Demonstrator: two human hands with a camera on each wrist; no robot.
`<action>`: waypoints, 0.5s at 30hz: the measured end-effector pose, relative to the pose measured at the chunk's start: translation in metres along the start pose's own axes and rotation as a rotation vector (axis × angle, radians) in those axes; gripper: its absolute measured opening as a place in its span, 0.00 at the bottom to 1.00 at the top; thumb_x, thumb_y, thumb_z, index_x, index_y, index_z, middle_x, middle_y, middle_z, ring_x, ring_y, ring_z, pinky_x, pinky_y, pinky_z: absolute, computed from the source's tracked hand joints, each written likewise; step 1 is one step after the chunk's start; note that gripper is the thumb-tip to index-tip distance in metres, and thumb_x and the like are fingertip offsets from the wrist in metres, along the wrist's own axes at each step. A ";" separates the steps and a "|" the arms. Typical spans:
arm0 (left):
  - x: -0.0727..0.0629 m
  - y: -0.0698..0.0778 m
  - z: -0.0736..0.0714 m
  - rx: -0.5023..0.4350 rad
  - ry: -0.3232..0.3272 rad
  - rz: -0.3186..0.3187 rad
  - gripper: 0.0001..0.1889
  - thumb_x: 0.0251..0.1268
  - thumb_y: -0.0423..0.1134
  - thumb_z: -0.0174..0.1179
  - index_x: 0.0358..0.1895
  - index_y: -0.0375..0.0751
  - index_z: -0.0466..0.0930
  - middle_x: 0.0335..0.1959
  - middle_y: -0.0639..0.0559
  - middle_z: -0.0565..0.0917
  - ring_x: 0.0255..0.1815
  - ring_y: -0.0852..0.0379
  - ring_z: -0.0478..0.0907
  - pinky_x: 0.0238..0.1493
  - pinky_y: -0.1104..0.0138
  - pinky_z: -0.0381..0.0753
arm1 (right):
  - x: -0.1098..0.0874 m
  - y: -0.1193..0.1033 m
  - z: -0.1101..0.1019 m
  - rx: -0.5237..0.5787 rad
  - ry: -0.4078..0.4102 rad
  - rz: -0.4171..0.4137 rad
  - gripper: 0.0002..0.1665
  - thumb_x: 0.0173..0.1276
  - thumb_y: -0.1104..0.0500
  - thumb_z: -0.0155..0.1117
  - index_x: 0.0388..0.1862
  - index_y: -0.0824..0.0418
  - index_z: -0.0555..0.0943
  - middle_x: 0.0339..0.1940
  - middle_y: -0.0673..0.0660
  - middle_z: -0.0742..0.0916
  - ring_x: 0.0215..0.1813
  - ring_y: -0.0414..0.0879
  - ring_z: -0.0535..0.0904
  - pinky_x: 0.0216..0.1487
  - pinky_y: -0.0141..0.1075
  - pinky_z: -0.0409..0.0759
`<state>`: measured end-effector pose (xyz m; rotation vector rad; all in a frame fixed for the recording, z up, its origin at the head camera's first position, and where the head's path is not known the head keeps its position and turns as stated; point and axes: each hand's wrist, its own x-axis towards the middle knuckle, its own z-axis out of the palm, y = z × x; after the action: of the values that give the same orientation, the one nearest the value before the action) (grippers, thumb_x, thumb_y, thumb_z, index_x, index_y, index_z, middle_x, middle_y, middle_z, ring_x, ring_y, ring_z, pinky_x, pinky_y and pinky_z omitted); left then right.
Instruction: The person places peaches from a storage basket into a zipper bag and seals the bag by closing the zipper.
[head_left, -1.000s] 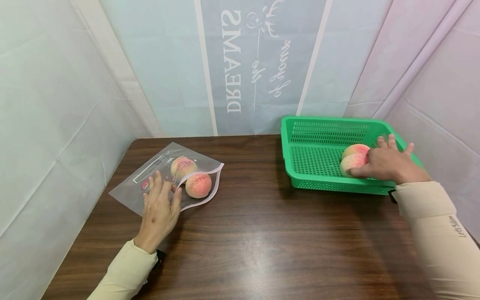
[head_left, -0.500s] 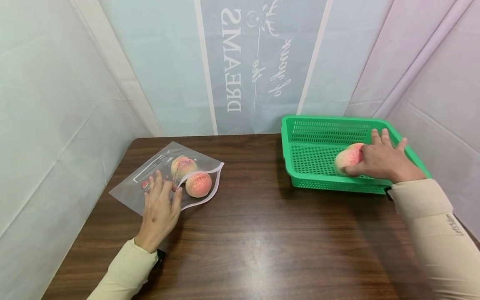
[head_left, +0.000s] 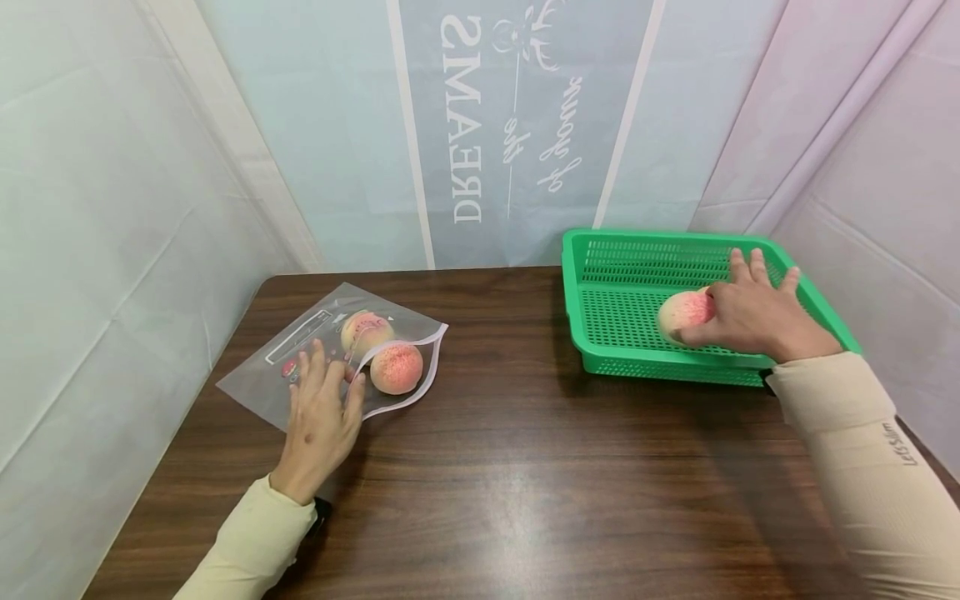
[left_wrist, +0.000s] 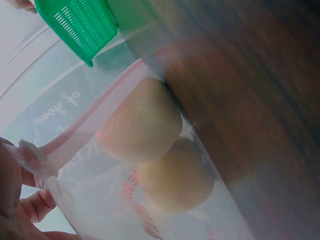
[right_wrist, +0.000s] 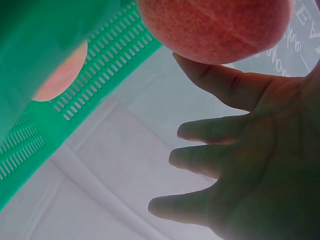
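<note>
My right hand point(head_left: 765, 317) pinches a pink and cream peach point(head_left: 684, 317) between thumb and index finger, over the green basket point(head_left: 600, 360); its other fingers are spread out. Another peach point(right_wrist: 65, 75) in the basket is mostly hidden behind the hand in the head view. My left hand point(head_left: 318, 421) pinches the zip edge of a clear zip bag point(head_left: 262, 387) lying on the table, keeping its mouth parted. Inside it are two peaches: one deeper, under the printed film point(head_left: 365, 333), and a redder peach point(head_left: 397, 369) at the mouth.
The basket stands at the back right of the dark wooden table point(head_left: 510, 467), close to the cloth backdrop point(head_left: 510, 167) with mirrored lettering. White sheeting point(head_left: 97, 250) hangs on the left and right sides.
My right hand has lifted the peach and moved it left and slightly up, away from the other peach in the basket. The left hand and the bag stay nearly still.
</note>
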<state>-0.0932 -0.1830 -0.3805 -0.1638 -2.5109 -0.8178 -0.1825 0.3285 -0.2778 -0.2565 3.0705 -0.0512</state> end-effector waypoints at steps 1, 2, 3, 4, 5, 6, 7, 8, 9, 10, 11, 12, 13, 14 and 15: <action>0.000 0.000 0.000 0.000 0.000 -0.001 0.08 0.74 0.36 0.56 0.35 0.37 0.70 0.73 0.21 0.57 0.75 0.23 0.47 0.59 0.23 0.51 | 0.000 -0.001 0.000 0.001 0.003 -0.002 0.46 0.55 0.29 0.69 0.44 0.73 0.81 0.73 0.87 0.46 0.73 0.82 0.31 0.56 0.83 0.32; 0.000 0.000 0.000 0.001 0.000 -0.001 0.08 0.74 0.36 0.56 0.35 0.37 0.70 0.73 0.21 0.57 0.75 0.23 0.47 0.59 0.23 0.51 | 0.000 -0.001 -0.001 0.003 0.006 -0.003 0.46 0.54 0.29 0.69 0.44 0.72 0.81 0.73 0.87 0.46 0.73 0.82 0.32 0.56 0.83 0.32; 0.000 0.000 0.000 0.001 0.000 -0.002 0.08 0.74 0.36 0.56 0.35 0.37 0.70 0.73 0.21 0.57 0.75 0.23 0.47 0.59 0.23 0.51 | 0.001 -0.002 -0.001 0.006 0.009 -0.004 0.46 0.54 0.29 0.69 0.44 0.72 0.81 0.73 0.87 0.46 0.73 0.82 0.32 0.56 0.83 0.32; 0.000 0.000 0.000 0.001 0.000 -0.001 0.08 0.74 0.36 0.56 0.35 0.37 0.70 0.73 0.21 0.57 0.75 0.23 0.47 0.59 0.23 0.51 | 0.001 -0.003 -0.001 0.007 0.010 -0.006 0.45 0.54 0.29 0.69 0.43 0.72 0.81 0.73 0.87 0.46 0.73 0.82 0.32 0.56 0.83 0.32; 0.000 0.000 0.000 0.002 0.000 -0.001 0.08 0.73 0.36 0.56 0.35 0.37 0.70 0.73 0.21 0.57 0.75 0.23 0.47 0.59 0.23 0.51 | 0.001 -0.004 -0.001 0.010 0.011 -0.007 0.46 0.54 0.29 0.69 0.43 0.72 0.81 0.73 0.87 0.46 0.73 0.82 0.32 0.56 0.83 0.32; 0.000 0.000 0.000 0.002 0.000 0.000 0.08 0.73 0.36 0.56 0.35 0.37 0.71 0.73 0.21 0.57 0.75 0.23 0.47 0.59 0.23 0.51 | 0.001 -0.005 -0.001 0.012 0.012 -0.008 0.45 0.54 0.29 0.69 0.43 0.71 0.81 0.73 0.87 0.46 0.73 0.82 0.32 0.56 0.83 0.32; 0.000 0.000 0.000 0.001 0.000 0.000 0.08 0.73 0.36 0.56 0.35 0.37 0.71 0.73 0.21 0.57 0.75 0.23 0.47 0.59 0.23 0.51 | 0.001 -0.006 -0.001 0.013 0.013 -0.010 0.45 0.54 0.29 0.69 0.42 0.71 0.81 0.73 0.87 0.46 0.73 0.82 0.32 0.56 0.83 0.32; 0.000 0.000 0.000 0.001 0.000 0.000 0.08 0.73 0.36 0.56 0.35 0.37 0.71 0.73 0.21 0.57 0.75 0.24 0.47 0.59 0.23 0.51 | 0.002 -0.007 -0.001 0.014 0.016 -0.012 0.44 0.54 0.29 0.70 0.41 0.71 0.81 0.73 0.87 0.46 0.73 0.82 0.32 0.56 0.83 0.32; 0.000 0.000 0.000 0.001 -0.001 0.000 0.08 0.73 0.36 0.56 0.35 0.37 0.71 0.73 0.21 0.57 0.75 0.24 0.47 0.59 0.23 0.51 | 0.002 -0.008 -0.001 0.015 0.016 -0.013 0.43 0.54 0.29 0.70 0.40 0.70 0.81 0.73 0.87 0.46 0.73 0.82 0.32 0.57 0.83 0.32; 0.000 0.000 0.000 0.001 -0.001 0.001 0.08 0.73 0.36 0.56 0.35 0.37 0.71 0.73 0.21 0.56 0.75 0.24 0.47 0.59 0.23 0.51 | 0.002 -0.009 -0.002 0.015 0.018 -0.016 0.44 0.53 0.29 0.70 0.41 0.70 0.81 0.73 0.87 0.46 0.74 0.82 0.32 0.57 0.83 0.32; 0.000 -0.001 0.000 0.002 -0.001 0.002 0.08 0.73 0.36 0.56 0.35 0.37 0.71 0.73 0.21 0.56 0.75 0.24 0.47 0.59 0.23 0.51 | 0.002 -0.010 -0.002 0.015 0.020 -0.018 0.44 0.53 0.29 0.70 0.41 0.70 0.81 0.73 0.87 0.46 0.74 0.81 0.32 0.57 0.83 0.33; 0.000 -0.001 0.000 0.002 -0.002 0.002 0.08 0.74 0.36 0.56 0.35 0.37 0.71 0.73 0.21 0.56 0.75 0.24 0.47 0.59 0.23 0.51 | 0.003 -0.011 -0.002 0.015 0.022 -0.020 0.44 0.53 0.29 0.70 0.41 0.70 0.81 0.73 0.87 0.46 0.74 0.81 0.33 0.57 0.83 0.33; 0.000 -0.001 0.000 0.002 -0.001 0.002 0.08 0.74 0.35 0.56 0.35 0.37 0.71 0.73 0.21 0.56 0.75 0.24 0.47 0.59 0.23 0.51 | 0.003 -0.012 -0.002 0.015 0.024 -0.022 0.44 0.53 0.29 0.70 0.41 0.71 0.81 0.73 0.87 0.46 0.74 0.81 0.33 0.57 0.83 0.33; 0.000 -0.001 0.000 0.002 -0.001 0.001 0.08 0.73 0.35 0.56 0.35 0.37 0.71 0.73 0.21 0.56 0.75 0.24 0.47 0.59 0.23 0.51 | 0.003 -0.013 -0.002 0.017 0.025 -0.025 0.44 0.53 0.29 0.70 0.41 0.71 0.81 0.73 0.87 0.46 0.74 0.81 0.33 0.57 0.83 0.33; 0.000 -0.001 0.000 0.001 -0.001 0.001 0.08 0.73 0.35 0.56 0.35 0.37 0.71 0.73 0.21 0.57 0.75 0.24 0.47 0.59 0.23 0.51 | 0.004 -0.014 -0.001 0.019 0.026 -0.027 0.44 0.53 0.30 0.71 0.42 0.71 0.81 0.73 0.87 0.46 0.74 0.81 0.33 0.57 0.83 0.32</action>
<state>-0.0933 -0.1836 -0.3811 -0.1649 -2.5117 -0.8156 -0.1838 0.3139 -0.2759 -0.2993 3.0910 -0.0854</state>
